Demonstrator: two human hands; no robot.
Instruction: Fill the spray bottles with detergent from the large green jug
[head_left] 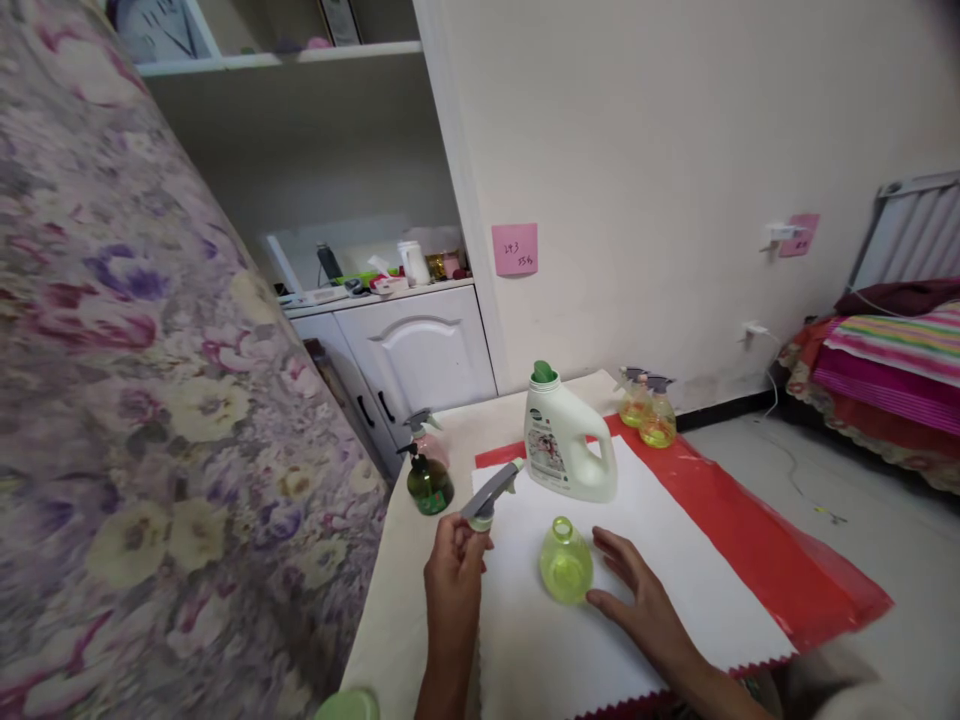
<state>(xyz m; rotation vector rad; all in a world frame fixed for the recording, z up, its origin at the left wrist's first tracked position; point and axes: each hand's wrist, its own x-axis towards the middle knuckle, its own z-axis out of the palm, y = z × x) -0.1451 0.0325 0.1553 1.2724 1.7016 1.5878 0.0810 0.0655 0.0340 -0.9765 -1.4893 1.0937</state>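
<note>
My left hand (pixel 455 565) is closed around the collar of a grey spray nozzle (pixel 491 495), lifted over the left edge of the white sheet. A yellow-green spray bottle (pixel 566 565) stands upright on the sheet with its neck uncovered. Just right of it, my right hand (pixel 637 590) has its fingers apart, curved toward the bottle's side; whether a fingertip touches it I cannot tell. Behind the bottle stands a large white detergent jug (pixel 566 445) with a green spout at its mouth.
A dark green pump bottle (pixel 430 487) and a pinkish spray bottle (pixel 429 440) stand at the table's left. Spray bottles with yellow liquid (pixel 658 425) are at the back right, on red plastic (pixel 757 530). A green round object (pixel 349 706) sits near the front left; a floral curtain (pixel 172 400) hangs beside the table.
</note>
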